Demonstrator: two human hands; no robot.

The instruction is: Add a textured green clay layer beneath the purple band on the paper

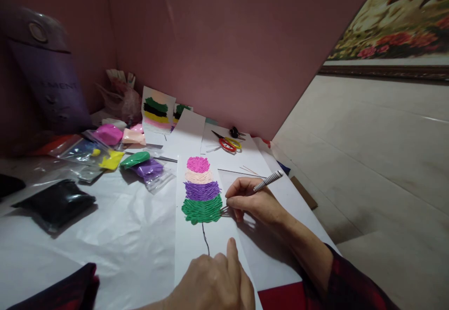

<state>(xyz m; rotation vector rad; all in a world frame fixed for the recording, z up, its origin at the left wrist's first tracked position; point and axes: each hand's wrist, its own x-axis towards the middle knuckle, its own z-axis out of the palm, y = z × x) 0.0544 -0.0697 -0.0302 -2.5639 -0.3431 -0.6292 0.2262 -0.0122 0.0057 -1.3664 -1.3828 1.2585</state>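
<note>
A long white paper strip (196, 242) lies in front of me with a clay picture (201, 191) on it: pink, peach, purple and green textured bands above a thin black line. My right hand (250, 200) is closed on a striped pen-like tool (268, 181), its tip at the right edge of the green band. My left hand (215, 282) rests on the lower end of the strip with fingers curled and the thumb stretched up.
Bags of coloured clay (115, 153) and a black clay bag (56, 202) lie at the left on the white table cover. Red and yellow scissors (228, 142) sit on paper sheets behind. Two finished clay cards (157, 109) lean against the pink board. A purple bag stands far left.
</note>
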